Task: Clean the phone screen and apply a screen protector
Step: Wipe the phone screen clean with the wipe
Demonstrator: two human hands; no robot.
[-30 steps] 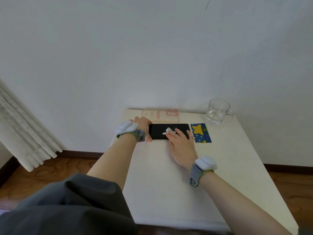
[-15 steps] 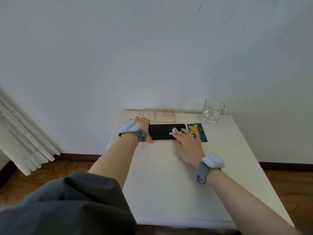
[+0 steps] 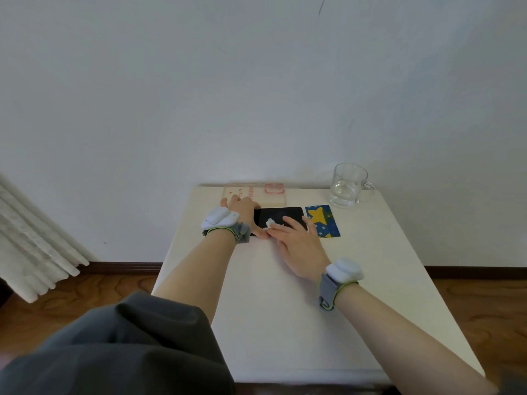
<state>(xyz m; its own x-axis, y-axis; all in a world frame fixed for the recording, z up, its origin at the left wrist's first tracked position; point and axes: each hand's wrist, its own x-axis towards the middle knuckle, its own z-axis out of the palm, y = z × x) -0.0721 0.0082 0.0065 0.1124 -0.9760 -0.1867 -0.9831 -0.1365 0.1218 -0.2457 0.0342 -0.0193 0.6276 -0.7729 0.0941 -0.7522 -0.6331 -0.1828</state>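
A black phone [image 3: 281, 214] lies screen-up near the far edge of the white table [image 3: 299, 323]. My left hand [image 3: 243, 210] presses down on the phone's left end, thumb along its near edge. My right hand [image 3: 299, 242] lies flat over the phone's near side, its fingertips pressing a small white wipe [image 3: 271, 223] onto the left part of the screen. A pale pink packet [image 3: 256, 194] with red print lies just behind the phone against the wall. Both wrists wear white bands.
A blue card with a yellow star [image 3: 323, 222] lies right of the phone. A glass mug [image 3: 348, 185] holding some water stands at the far right corner. The wall rises right behind the table. A white curtain [image 3: 34, 252] hangs at the left over wooden floor.
My right hand has slid the wipe leftward across the screen, from the right part toward my left thumb. My left hand has stayed on the phone's left end.
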